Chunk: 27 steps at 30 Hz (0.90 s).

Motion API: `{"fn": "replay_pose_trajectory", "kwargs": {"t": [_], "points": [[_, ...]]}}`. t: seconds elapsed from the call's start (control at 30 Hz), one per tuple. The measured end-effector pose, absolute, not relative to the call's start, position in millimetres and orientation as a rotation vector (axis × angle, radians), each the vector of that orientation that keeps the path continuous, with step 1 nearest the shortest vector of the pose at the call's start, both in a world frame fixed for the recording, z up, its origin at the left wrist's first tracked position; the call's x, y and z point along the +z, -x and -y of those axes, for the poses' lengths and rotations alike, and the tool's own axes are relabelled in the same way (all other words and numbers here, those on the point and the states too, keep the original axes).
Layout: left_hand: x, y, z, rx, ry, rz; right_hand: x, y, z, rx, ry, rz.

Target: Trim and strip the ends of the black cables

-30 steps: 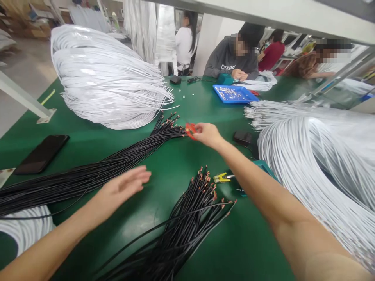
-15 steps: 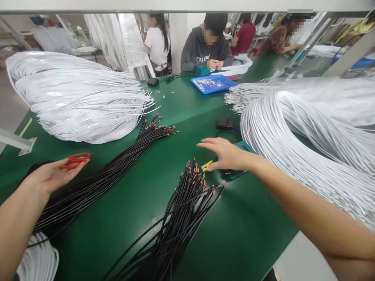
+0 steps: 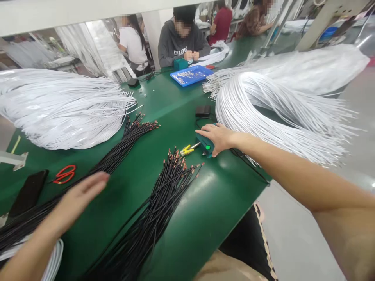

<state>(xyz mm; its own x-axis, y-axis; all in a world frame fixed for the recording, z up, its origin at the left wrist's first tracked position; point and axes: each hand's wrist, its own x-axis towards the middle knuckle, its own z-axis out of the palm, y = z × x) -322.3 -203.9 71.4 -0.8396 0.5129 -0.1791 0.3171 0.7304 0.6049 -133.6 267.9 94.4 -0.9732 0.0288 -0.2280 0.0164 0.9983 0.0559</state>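
Note:
My right hand (image 3: 218, 137) is spread over a small green box (image 3: 202, 142), gripping its sides. The box has a bright green round button, and a metal rod with a yellow clip (image 3: 186, 150) juts from its left face. Beside the clip are the copper-coloured tips of a bundle of black cables (image 3: 164, 187). My left hand (image 3: 84, 193), slightly blurred, is stretched out with nothing in it, above a second black cable bundle (image 3: 117, 146). Red-handled scissors (image 3: 65, 174) lie on the table beyond it, their blades hidden.
A dark flat object (image 3: 29, 191) lies at left. Large white cable bundles (image 3: 67, 109) fill the far left, and more white cables (image 3: 243, 101) curve at right. A blue tray (image 3: 190, 76) of small parts stands near a co-worker (image 3: 183, 39). A black block (image 3: 202, 111) sits behind the green box.
My left hand has let go of the red-handled scissors and moved right. My right hand has closed over the green box, which is now turned with its clip pointing left. The view has shifted.

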Motion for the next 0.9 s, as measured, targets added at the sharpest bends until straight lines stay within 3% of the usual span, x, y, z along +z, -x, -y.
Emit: {"fn": "replay_pose_trajectory", "kwargs": {"t": [0.13, 0.27, 0.57, 0.83, 0.9], "points": [[46.4, 196.9, 159.4, 0.456, -1.118, -2.520, 98.8, 130.2, -266.9, 0.124, -0.079, -2.952], [29.2, 142.9, 139.8, 0.222, -1.226, -2.726, 110.4, 107.0, -265.0, 0.039, -0.207, -3.009], [33.6, 188.4, 141.4, 0.104, -1.002, -2.889, 129.2, -0.8, -212.8, 0.006, 0.161, -3.073], [50.4, 216.6, 143.2, 0.109, -0.832, -2.906, 103.8, -0.4, -174.8, 0.096, 0.248, -3.005], [56.6, 220.8, 148.9, 0.258, -0.774, -2.925, 102.9, -0.6, -166.7, 0.093, 0.189, -2.986]]}}
